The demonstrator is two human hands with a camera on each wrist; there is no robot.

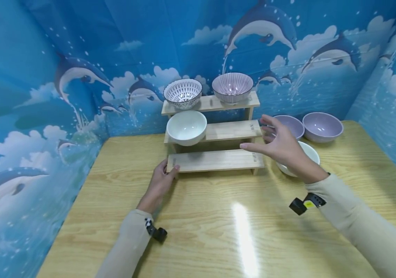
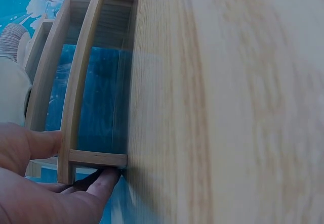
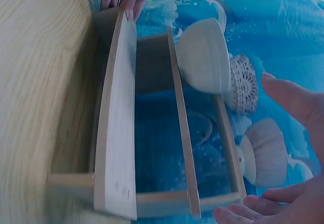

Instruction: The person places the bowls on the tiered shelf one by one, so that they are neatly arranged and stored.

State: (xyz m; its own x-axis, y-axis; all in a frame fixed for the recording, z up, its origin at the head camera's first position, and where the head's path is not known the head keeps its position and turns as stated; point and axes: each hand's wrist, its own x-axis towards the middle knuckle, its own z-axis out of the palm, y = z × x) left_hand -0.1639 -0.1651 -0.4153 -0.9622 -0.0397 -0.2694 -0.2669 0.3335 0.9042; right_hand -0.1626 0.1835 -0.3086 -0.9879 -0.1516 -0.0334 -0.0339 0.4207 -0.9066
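Note:
A three-step wooden shelf stand stands on the table against the backdrop. My left hand grips the left end of its lowest step, thumb on top and fingers at the side support, as the left wrist view shows. On the middle step, at the left, sits a white bowl. The top step carries a black-and-white patterned bowl and a purple striped bowl. Just off the right end of the stand, my right hand hovers with fingers spread and nothing in it.
Right of the stand, two plain purple bowls and another white bowl stand on the wooden table, partly behind my right hand and wrist. A blue dolphin-print cloth closes off the back and sides.

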